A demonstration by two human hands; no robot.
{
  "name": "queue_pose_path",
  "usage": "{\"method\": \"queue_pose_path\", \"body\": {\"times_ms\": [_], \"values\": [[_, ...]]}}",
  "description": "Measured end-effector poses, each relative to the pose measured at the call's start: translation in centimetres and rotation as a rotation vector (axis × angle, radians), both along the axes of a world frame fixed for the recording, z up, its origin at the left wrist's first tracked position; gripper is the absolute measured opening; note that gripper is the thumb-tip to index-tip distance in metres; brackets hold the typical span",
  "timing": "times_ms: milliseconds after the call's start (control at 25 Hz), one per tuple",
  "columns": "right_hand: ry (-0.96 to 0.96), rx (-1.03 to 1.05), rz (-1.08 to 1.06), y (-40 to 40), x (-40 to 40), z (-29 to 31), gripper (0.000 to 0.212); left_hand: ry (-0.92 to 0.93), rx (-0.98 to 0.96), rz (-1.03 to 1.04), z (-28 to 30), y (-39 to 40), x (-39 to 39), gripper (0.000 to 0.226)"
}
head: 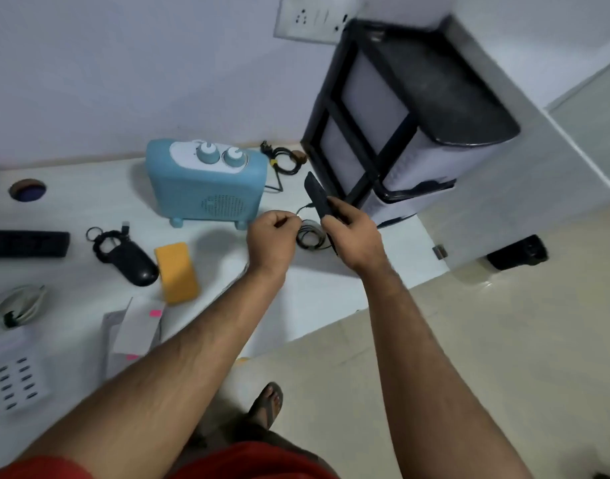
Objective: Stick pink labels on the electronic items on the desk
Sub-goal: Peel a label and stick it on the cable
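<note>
My right hand (352, 233) grips a slim black device (318, 195) and holds it tilted above the white desk (348, 288), with a thin cable trailing from it to a black coil (310, 236). My left hand (272, 233) is next to it with the fingertips pinched together; whatever they hold is too small to see. A paper sheet with pink labels (137, 326) lies near the desk's front edge. On the desk stand a blue heater (206, 184), a black mouse-like device (130, 257), a black keyboard (27, 243) and a white multi-port charger (18, 382).
A yellow sponge block (177, 271) lies beside the black device. A coiled white cable (18, 304) sits at the left and a black cable bundle (284, 160) behind the heater. A dark-framed cooler (400, 115) stands at the desk's right end. Tiled floor lies below.
</note>
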State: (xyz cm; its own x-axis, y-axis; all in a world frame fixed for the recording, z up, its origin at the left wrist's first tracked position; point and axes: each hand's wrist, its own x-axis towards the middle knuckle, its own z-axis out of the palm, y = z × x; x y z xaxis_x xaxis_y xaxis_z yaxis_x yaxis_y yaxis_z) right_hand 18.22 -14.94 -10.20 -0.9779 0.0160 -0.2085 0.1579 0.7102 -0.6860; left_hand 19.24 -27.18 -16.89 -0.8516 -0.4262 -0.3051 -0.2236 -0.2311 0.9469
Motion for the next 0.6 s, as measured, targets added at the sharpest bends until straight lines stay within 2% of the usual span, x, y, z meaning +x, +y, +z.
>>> {"method": "queue_pose_path", "body": {"times_ms": [80,160,200,360,600], "values": [[-0.007,-0.125,-0.030,0.8,-1.2,2.1,0.042,0.050,0.001,-0.009,1.3,1.0,-1.2,0.010],[-0.022,-0.229,-0.029,1.8,-2.2,3.9,0.020,0.063,-0.004,-0.021,2.6,2.2,-2.1,0.011],[-0.037,-0.262,-0.028,2.2,-2.6,4.8,0.016,0.055,0.005,-0.023,3.2,2.8,-2.6,0.011],[-0.100,-0.308,-0.046,4.1,-3.8,6.0,0.038,0.000,0.109,-0.030,5.0,5.1,-3.6,0.014],[-0.114,-0.334,-0.054,5.7,-5.0,6.0,0.038,-0.004,0.133,-0.035,6.5,7.3,-4.7,0.012]]}}
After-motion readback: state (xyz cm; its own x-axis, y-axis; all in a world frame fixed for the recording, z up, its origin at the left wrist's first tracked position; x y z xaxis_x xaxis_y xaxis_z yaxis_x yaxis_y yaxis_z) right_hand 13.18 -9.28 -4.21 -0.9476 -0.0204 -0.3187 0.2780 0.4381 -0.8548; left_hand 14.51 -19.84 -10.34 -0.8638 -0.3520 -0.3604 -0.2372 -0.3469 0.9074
